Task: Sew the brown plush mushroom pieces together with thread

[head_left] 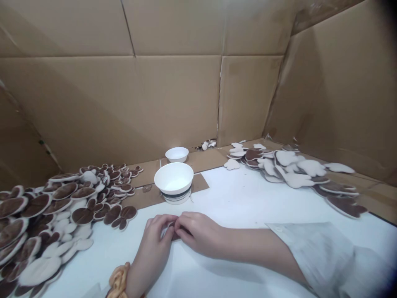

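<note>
My left hand [155, 240] and my right hand [198, 231] meet over the white tabletop, with fingertips bent together. Both are closed in a pinch at the same spot. A bit of something brown shows between them, but the fingers cover most of it and its kind cannot be told. Just beyond the hands stands a white bowl [174, 178] with dark and light thread or cord wound around its lower part. To the left of my left hand lies a heap of brown and white fabric cutouts [85, 215], some with rounded ears.
Behind the wound bowl sits a smaller white bowl [176, 155]. A second pile of white and brown fabric pieces [288, 165] lies at the right. Cardboard walls [173, 99] enclose the back and sides, and small white scraps [208, 145] lie at the back wall's foot.
</note>
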Demonstrator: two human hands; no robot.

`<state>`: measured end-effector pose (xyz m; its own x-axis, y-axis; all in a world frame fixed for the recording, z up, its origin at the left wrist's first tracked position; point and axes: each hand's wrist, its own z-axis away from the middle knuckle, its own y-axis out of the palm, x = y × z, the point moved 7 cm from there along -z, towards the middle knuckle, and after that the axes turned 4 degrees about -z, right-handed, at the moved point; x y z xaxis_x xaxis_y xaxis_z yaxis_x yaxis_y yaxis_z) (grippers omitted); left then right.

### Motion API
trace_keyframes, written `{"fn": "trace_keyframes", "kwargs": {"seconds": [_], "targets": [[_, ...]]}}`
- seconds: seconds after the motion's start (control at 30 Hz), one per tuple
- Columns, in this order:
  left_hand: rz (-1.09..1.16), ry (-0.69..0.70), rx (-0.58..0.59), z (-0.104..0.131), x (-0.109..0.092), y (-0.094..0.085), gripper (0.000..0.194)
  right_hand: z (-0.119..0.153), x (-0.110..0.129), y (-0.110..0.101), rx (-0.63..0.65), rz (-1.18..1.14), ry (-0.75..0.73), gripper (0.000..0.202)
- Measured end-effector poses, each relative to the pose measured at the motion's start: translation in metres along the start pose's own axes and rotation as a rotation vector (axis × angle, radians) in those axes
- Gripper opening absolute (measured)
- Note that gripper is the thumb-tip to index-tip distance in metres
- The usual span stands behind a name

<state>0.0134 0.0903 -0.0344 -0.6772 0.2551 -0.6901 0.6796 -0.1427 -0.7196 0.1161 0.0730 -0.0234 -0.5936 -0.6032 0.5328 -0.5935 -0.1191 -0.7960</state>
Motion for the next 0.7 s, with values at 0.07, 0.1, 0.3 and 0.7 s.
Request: {"fn": "trace_keyframes", "kwargs": {"seconds": [0.07, 0.1, 0.3, 0.7], "targets": [[0.0, -0.001, 0.003, 0.0007, -0.0007, -0.0004, 0.024, -0.0005, 0.0021, -0.0011, 0.024, 0.011, 0.004, 0.022], [-0.001, -0.002, 0.002, 0.001, -0.001, -0.0008, 0.024, -0.0006, 0.0032, -0.0013, 0.041, 0.023, 0.007, 0.022], [-0.006, 0.019, -0.024, 0.0025, -0.0033, -0.0022, 0.022, 0.002, 0.003, 0.0025, 0.114, 0.117, 0.046, 0.021], [-0.013, 0.03, -0.046, 0.0037, -0.0049, -0.002, 0.022, 0.0037, 0.0024, 0.0039, 0.069, 0.135, -0.026, 0.021]]}}
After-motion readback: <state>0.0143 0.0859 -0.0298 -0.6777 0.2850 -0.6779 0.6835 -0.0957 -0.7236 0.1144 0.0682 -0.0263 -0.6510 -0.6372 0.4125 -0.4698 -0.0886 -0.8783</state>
